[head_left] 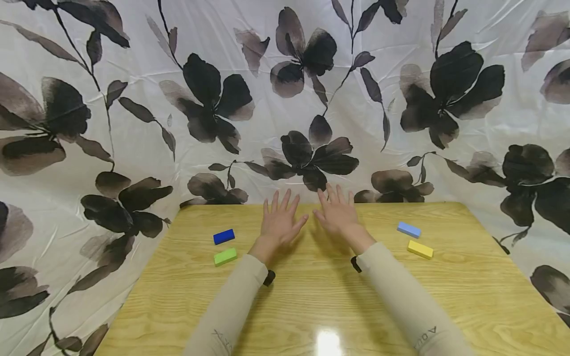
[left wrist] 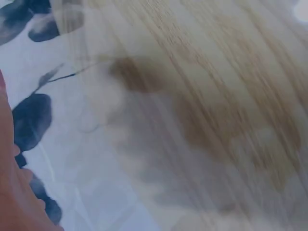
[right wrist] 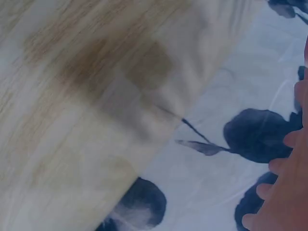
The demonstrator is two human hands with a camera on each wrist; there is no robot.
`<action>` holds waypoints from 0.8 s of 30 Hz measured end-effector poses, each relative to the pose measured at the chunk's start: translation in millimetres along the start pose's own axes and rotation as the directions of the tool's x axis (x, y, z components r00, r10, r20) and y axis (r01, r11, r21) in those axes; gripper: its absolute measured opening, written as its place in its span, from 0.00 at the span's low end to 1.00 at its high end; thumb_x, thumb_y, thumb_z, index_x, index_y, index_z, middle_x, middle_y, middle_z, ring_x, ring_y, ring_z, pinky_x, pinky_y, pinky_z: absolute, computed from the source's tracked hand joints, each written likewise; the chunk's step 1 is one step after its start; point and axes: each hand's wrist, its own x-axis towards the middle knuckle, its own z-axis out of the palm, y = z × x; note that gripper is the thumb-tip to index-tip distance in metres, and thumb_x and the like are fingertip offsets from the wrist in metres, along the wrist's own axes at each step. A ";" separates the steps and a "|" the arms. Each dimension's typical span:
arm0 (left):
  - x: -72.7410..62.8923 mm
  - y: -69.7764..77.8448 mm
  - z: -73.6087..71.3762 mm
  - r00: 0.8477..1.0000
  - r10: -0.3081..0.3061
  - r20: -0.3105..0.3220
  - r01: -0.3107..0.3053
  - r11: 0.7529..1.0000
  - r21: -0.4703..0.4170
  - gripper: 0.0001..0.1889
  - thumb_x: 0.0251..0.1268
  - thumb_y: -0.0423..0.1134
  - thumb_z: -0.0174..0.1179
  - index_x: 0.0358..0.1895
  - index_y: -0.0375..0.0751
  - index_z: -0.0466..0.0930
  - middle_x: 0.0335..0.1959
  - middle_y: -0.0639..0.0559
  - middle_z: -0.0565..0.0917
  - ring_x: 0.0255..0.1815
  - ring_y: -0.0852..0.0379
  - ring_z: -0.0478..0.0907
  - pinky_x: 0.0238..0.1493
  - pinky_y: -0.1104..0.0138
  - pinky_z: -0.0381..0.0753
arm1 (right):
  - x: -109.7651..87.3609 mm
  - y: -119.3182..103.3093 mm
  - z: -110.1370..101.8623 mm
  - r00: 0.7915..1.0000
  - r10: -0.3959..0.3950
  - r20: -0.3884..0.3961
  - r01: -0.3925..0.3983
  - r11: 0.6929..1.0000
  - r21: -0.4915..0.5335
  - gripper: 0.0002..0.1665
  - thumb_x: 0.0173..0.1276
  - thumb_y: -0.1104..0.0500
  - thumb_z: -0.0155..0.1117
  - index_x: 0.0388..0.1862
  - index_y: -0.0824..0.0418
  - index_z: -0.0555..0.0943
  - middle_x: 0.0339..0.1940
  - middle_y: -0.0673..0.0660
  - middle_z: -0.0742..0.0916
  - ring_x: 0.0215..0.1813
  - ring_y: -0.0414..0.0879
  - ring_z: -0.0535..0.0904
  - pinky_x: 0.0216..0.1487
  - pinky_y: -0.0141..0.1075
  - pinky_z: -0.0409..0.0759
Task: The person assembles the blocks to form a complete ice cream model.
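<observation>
Both hands reach out over the far middle of the wooden table [head_left: 307, 306], fingers straight and spread, holding nothing. The left hand [head_left: 279, 222] has its back to the head camera and its thumb toward the other hand. Mirroring it, the right hand [head_left: 339, 212] is a short gap away. Left of the left hand lie a dark blue block [head_left: 224, 237] and a bright green block [head_left: 225, 257]. To the right of the right hand are a light blue block [head_left: 408, 229] and a yellow block [head_left: 420, 249]. Each wrist view shows only part of its hand at the frame's edge.
A white curtain [head_left: 374, 133] with dark flowers hangs behind the table's far edge and along both sides. Dark wrist devices show under the left sleeve [head_left: 236, 296] and the right sleeve [head_left: 401, 291]. Light glares off the table near the front.
</observation>
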 end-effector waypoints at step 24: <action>-50.3 -9.7 -39.5 0.989 0.139 -0.039 -0.141 0.990 -0.030 0.40 0.76 0.72 0.36 0.83 0.57 0.54 0.85 0.51 0.49 0.84 0.38 0.42 0.77 0.36 0.45 | -62.3 -1.7 -34.8 0.975 -0.193 -0.111 0.192 0.981 -0.020 0.41 0.80 0.38 0.51 0.83 0.57 0.60 0.84 0.63 0.58 0.83 0.66 0.46 0.77 0.67 0.44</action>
